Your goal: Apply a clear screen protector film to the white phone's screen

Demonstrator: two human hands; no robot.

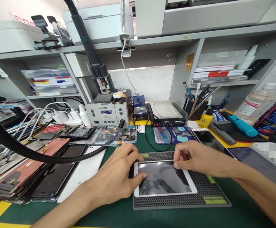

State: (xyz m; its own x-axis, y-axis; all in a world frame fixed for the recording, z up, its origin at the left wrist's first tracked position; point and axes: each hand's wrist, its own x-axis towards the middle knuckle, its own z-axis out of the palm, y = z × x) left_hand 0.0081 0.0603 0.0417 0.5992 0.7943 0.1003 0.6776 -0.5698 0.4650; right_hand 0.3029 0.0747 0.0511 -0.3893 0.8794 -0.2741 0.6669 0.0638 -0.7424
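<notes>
A white-framed tablet (166, 179) with a dark, blotchy screen lies flat, face up, on a grey honeycomb-patterned mat (214, 190). My left hand (119, 174) grips its left end, thumb over the screen's edge and fingers at the upper left corner. My right hand (190, 158) is closed at the tablet's upper right edge, thumb and forefinger pinched together and the other fingers curled in. Whatever lies between those fingertips is too small or hidden to make out.
Stacked phones and screens (57, 171) lie left, under a black hose (64, 158). Behind stand a hot-air station (108, 114), a blue soldering unit (140, 106) and a black-based heating plate (167, 114). To the right are phones (209, 139), a yellow bottle (205, 118) and a clear jug (254, 104).
</notes>
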